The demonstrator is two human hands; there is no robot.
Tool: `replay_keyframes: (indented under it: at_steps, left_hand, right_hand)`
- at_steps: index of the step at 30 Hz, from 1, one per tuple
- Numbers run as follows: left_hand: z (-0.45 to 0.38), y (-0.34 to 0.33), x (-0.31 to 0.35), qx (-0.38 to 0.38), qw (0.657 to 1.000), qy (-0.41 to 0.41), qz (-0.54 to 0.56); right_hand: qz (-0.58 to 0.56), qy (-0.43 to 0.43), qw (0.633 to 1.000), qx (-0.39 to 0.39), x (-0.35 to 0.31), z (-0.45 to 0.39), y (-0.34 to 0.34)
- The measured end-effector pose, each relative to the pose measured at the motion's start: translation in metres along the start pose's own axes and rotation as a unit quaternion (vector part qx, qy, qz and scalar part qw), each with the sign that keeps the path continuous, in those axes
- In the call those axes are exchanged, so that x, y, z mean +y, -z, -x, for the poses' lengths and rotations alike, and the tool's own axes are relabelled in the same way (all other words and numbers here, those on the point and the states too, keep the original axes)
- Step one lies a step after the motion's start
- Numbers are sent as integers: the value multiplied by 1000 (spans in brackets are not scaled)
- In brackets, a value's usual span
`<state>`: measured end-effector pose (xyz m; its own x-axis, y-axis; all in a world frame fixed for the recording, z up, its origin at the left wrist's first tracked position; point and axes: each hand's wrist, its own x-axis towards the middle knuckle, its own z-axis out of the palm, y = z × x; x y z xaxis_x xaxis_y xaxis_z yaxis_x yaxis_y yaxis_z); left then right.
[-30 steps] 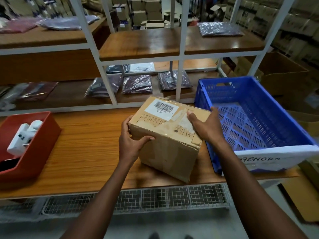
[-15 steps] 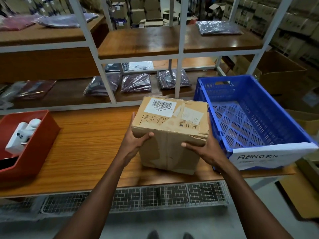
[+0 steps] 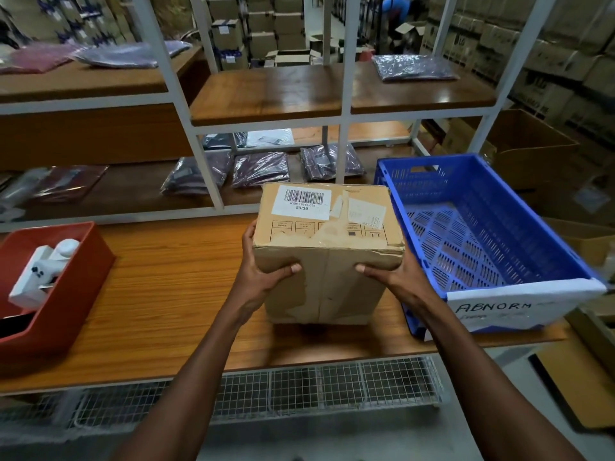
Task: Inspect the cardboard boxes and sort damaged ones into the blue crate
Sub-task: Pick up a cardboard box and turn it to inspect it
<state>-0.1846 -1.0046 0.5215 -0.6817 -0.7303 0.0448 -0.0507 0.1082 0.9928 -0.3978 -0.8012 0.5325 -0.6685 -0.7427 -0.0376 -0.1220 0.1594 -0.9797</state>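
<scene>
Box now squarer on wooden table.

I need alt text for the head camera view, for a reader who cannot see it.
Two bare hands, left hand and right hand, hold a worn brown cardboard box with a barcode label over a wooden table. An empty blue plastic crate stands right of it, a red plastic bin to the left.
</scene>
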Motion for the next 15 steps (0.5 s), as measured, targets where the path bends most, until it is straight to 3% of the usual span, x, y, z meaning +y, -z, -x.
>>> replay_keyframes:
  at_steps: [15]
  left_hand:
    - [18,-8,-37,31,995,89,24]
  right_hand:
    - [-57,-58,997,-7,20,9,-15]
